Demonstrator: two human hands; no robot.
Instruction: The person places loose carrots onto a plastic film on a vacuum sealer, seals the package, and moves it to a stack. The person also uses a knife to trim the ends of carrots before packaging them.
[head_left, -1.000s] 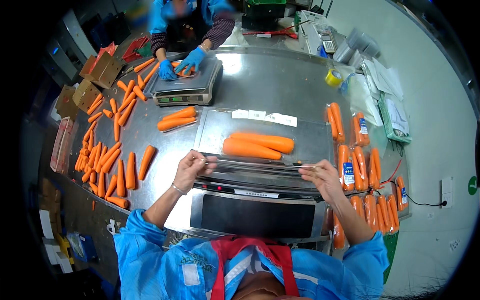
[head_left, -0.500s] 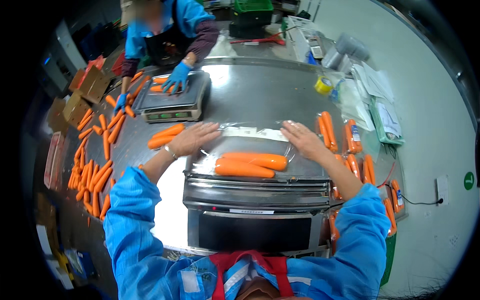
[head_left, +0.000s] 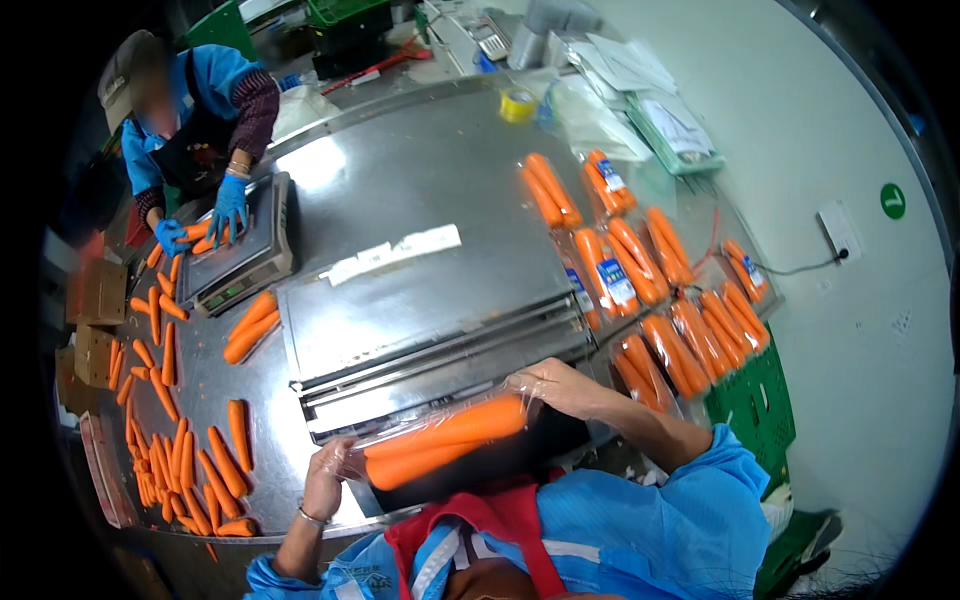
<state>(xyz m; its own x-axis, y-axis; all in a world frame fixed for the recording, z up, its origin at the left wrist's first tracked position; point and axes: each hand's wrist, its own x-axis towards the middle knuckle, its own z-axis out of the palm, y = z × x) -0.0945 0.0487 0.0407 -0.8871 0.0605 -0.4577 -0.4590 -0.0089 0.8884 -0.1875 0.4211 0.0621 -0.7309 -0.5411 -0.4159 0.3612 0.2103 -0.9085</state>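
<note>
Two large carrots (head_left: 450, 435) lie side by side in clear plastic film, held up above the front of a metal wrapping machine (head_left: 430, 325). The film's left end is pinched in my left hand (head_left: 325, 480), close to the carrots' thick ends. At the other end, my right hand (head_left: 555, 388) grips the gathered film with its fingers closed. Beyond the package, a white paper strip (head_left: 395, 254) is stuck on the machine's flat plate. Two more carrots (head_left: 252, 327) rest on the table left of the machine.
Wrapped carrot packs (head_left: 640, 265) cover the right side, above a green crate (head_left: 755, 410). Loose carrots (head_left: 180, 470) are heaped at the left. Across the table, a co-worker's gloved hands (head_left: 230, 205) handle carrots on a scale (head_left: 245, 270). Yellow tape (head_left: 517, 105) sits far back.
Both hands have come back toward my body, lifting the two carrots off the machine's plate in film. The view has turned right. The co-worker's hands are now together over the scale.
</note>
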